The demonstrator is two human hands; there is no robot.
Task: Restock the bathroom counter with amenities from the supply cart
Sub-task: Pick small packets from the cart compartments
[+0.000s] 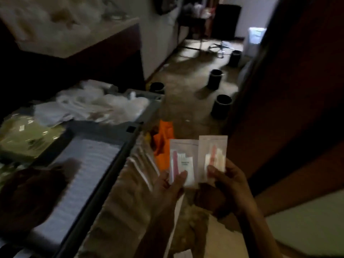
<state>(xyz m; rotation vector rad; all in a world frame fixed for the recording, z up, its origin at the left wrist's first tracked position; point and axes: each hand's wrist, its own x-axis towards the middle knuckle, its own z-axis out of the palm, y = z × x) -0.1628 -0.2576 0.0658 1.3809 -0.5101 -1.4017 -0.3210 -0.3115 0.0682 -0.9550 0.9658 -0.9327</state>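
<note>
Two sealed amenity packets, side by side at five o'clock: left hand [168, 185] fingers pinching the pink-stick packet [181, 162], right hand [229, 185] fingers pinching the orange-stick packet [213, 155], grey supply cart [104, 164] at eight o'clock.

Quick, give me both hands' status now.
Left hand: closed on the pink-stick packet.
Right hand: closed on the orange-stick packet.
</note>
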